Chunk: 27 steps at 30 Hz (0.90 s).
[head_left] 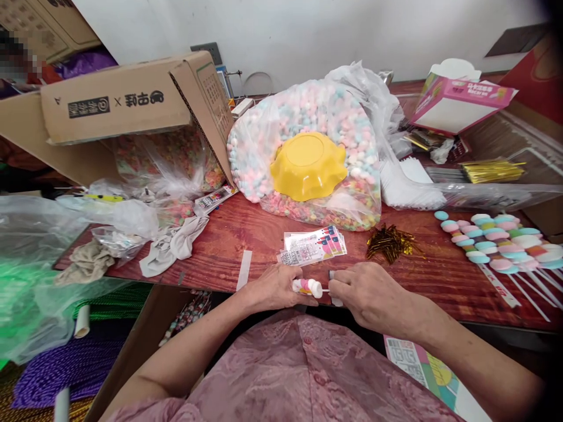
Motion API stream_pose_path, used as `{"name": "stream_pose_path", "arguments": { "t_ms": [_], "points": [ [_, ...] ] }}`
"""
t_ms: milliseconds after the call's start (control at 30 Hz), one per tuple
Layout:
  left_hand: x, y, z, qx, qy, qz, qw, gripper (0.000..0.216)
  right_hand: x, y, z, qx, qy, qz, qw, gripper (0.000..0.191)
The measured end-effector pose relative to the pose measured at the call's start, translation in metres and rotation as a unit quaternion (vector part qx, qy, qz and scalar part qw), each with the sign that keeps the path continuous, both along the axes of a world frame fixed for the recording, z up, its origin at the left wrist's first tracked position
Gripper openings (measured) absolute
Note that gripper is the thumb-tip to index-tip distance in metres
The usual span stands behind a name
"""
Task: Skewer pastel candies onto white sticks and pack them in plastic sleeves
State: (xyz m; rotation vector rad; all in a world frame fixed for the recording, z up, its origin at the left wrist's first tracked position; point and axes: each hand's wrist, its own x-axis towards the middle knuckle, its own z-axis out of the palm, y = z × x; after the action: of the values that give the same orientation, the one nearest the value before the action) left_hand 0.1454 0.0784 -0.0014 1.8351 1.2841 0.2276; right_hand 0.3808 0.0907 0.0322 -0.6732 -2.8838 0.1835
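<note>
Close to the table's front edge, my left hand (275,287) is closed around a small marshmallow skewer (313,288), white at its end with pink and yellow beside it. A thin white stick runs from it toward my right hand (365,296), whose fingers are pinched around the stick. A small dark piece shows at those fingertips; I cannot make out what it is. Printed labels (310,246) lie in a pile just beyond my left hand. Gold twist ties (391,243) are heaped beyond the right one.
A yellow scalloped bowl (308,167) sits upside down on a big bag of marshmallows (255,146). Finished-looking marshmallow skewers (510,243) lie at right. An open cardboard box (118,105) stands at left, a grey cloth (176,243) before it. A pink carton (461,97) is at back right.
</note>
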Motion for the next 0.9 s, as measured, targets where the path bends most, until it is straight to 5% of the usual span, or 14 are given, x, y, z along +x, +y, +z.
{"name": "stream_pose_path", "arguments": {
  "t_ms": [367, 667, 800, 900],
  "points": [
    [-0.002, 0.002, 0.008, -0.129, -0.093, -0.02, 0.987, 0.047, 0.016, -0.018, 0.018, 0.083, 0.037, 0.008, 0.996, 0.023],
    [0.014, -0.003, 0.012, -0.114, -0.147, -0.05, 0.981, 0.022, -0.023, -0.014, -0.001, 0.084, 0.05, 0.05, 0.994, 0.017],
    [0.004, -0.003, 0.019, -0.161, -0.233, -0.001, 0.959, 0.041, -0.013, 0.002, -0.012, 0.071, 0.145, 0.037, 0.986, 0.024],
    [-0.002, -0.002, 0.006, -0.247, -0.266, 0.05, 0.93, 0.039, -0.012, 0.018, -0.041, 0.034, 0.305, 0.018, 0.951, 0.03]
  ]
}}
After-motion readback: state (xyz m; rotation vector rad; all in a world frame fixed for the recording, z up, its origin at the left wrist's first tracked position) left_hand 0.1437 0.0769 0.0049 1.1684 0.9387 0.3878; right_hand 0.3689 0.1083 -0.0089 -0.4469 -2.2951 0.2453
